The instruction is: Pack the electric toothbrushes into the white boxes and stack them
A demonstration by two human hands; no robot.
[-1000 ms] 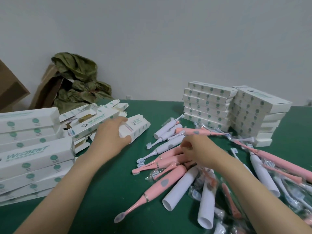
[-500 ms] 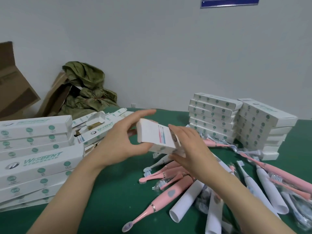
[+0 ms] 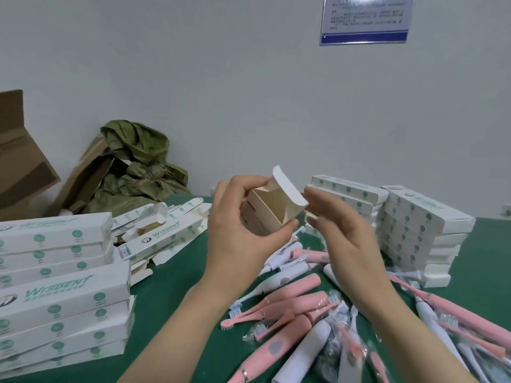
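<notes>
On my left, a stack of closed white boxes (image 3: 55, 272) sits on the green surface (image 3: 166, 313), with loose boxes (image 3: 160, 233) jumbled just beside it. My left hand (image 3: 240, 230) grips a white box (image 3: 273, 211) in the air, fingers curled over its top, thumb beneath, the open end and raised flap facing me. My right hand (image 3: 348, 244) holds nothing, its fingers relaxed beside the flap; I cannot tell if they touch. Pink and white electric toothbrushes (image 3: 298, 313) lie heaped below, and two box stacks (image 3: 414, 225) stand at the right.

toothbrush pile (image 3: 318, 322) between box stacks (image 3: 60, 299)
</notes>
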